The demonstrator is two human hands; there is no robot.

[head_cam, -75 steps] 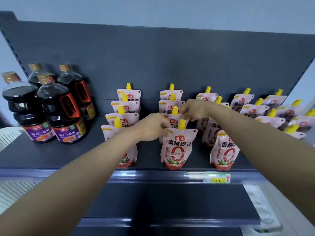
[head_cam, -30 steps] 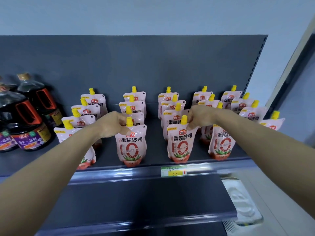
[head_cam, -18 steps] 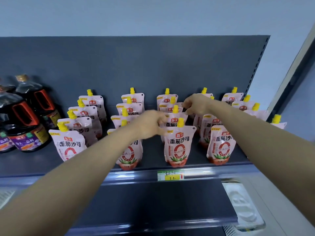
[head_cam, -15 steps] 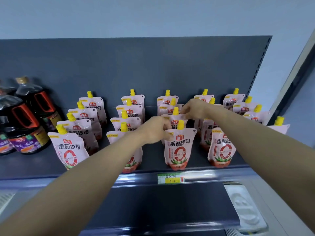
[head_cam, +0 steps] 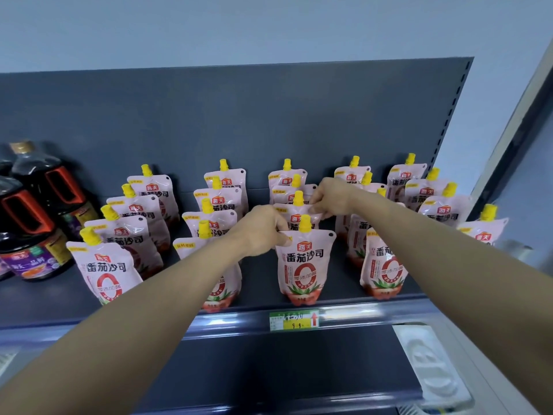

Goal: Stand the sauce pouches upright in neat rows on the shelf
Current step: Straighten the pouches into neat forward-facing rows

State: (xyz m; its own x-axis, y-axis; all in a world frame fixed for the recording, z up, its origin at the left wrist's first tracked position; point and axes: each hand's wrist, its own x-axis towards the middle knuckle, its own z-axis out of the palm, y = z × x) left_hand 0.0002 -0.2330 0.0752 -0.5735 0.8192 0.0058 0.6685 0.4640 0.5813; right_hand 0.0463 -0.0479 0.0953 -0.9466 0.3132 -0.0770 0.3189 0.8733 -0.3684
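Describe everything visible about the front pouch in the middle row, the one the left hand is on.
The front pouch is a glossy pink flexible stand-up pack with a yellow screw cap on a top spout, a red logo, dark Chinese lettering, a large red ring and tomato artwork at its base. It stands upright at the shelf's front edge, just above the price tag. The left hand pinches its top left corner; the right hand holds the pouch behind it.

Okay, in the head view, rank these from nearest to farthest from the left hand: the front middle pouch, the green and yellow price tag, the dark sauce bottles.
1. Front middle pink sauce pouch: touching the left hand.
2. Green and yellow price tag: below, on the shelf edge.
3. Dark sauce bottles: far left.
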